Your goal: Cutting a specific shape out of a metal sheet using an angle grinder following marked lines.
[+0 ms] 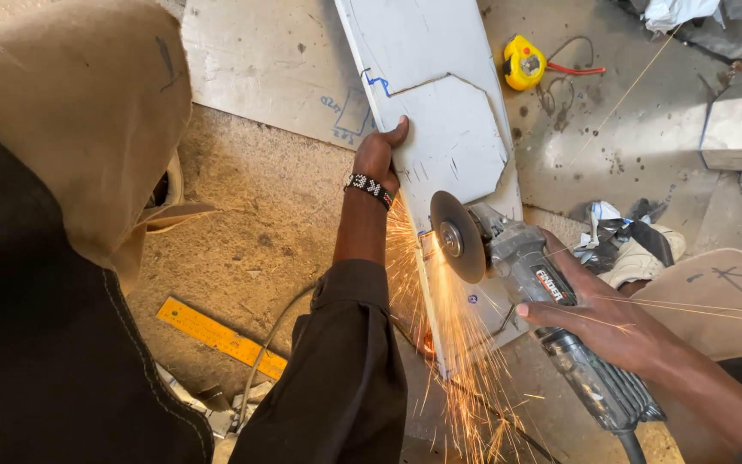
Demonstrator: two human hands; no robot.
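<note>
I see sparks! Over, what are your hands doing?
Left hand steadies the metal sheet by its edge. Right hand grips the grinder, disc on the sheet, sparks flying. Nothing in the way.

The sheet-metal panel (440,129) is pale grey, smooth and dull, scribed with lines and blue marks, while the angle grinder (530,296) has a matt grey metal head, a dark abrasive disc (457,238) and a ribbed black plastic body. The concrete floor (255,219) looks rough and gritty. The yellow ruler (221,337) is scuffed, the tape measure (523,63) glossy yellow plastic, and the sleeve (345,378) dark matt cloth.
</note>
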